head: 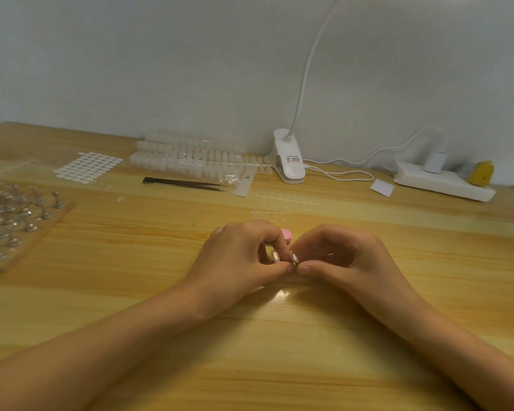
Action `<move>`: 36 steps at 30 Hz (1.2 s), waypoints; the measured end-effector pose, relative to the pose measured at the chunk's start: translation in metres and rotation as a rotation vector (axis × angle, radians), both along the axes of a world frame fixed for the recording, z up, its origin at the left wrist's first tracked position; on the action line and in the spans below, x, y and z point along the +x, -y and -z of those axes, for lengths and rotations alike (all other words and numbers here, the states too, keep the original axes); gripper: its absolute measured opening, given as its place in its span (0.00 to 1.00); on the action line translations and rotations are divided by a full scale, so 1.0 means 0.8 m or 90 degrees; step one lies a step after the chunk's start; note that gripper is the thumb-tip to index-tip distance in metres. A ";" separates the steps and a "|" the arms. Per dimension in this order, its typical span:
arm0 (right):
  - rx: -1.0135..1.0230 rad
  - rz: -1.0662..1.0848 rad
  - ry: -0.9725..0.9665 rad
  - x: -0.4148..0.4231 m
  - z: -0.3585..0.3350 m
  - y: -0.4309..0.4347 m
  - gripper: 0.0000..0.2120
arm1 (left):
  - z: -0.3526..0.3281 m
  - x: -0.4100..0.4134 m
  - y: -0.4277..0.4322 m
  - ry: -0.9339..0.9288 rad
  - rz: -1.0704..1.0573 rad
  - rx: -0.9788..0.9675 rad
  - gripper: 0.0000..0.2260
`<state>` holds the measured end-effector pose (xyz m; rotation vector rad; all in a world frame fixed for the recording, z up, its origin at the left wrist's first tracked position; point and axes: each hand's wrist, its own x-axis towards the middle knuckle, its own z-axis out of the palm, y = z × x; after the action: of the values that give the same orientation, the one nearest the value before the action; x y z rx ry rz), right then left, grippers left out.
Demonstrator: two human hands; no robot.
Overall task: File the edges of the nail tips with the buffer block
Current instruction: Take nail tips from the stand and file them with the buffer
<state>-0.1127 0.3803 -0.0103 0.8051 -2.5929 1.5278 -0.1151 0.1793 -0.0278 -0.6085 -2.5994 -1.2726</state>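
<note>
Clock centred where left hand meets right hand. Bare table at 3 and 6 o'clock gives free passage. 9: board of metal stands. 12: nail tip strips (flat, low), tweezers, lamp clip. 2: power strip.

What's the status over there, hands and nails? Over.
Left hand and right hand meet, apparently pinching a small nail tip. Pink buffer block peeks out behind left hand. Nothing in the way.
</note>
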 end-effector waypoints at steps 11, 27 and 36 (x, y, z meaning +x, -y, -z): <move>0.046 -0.016 -0.037 0.003 0.013 -0.008 0.32 | -0.003 0.003 -0.002 0.001 0.002 -0.017 0.06; 0.088 0.123 0.057 -0.043 -0.010 -0.033 0.09 | -0.023 -0.026 0.034 0.056 -0.012 0.023 0.13; 0.319 0.151 -0.121 -0.102 0.004 0.009 0.12 | -0.004 -0.056 0.043 0.007 -0.085 -0.122 0.10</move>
<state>-0.1942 0.3729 -0.0132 0.5950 -2.8249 0.7100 -0.1595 0.1453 -0.0245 -0.4490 -2.7396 -0.9990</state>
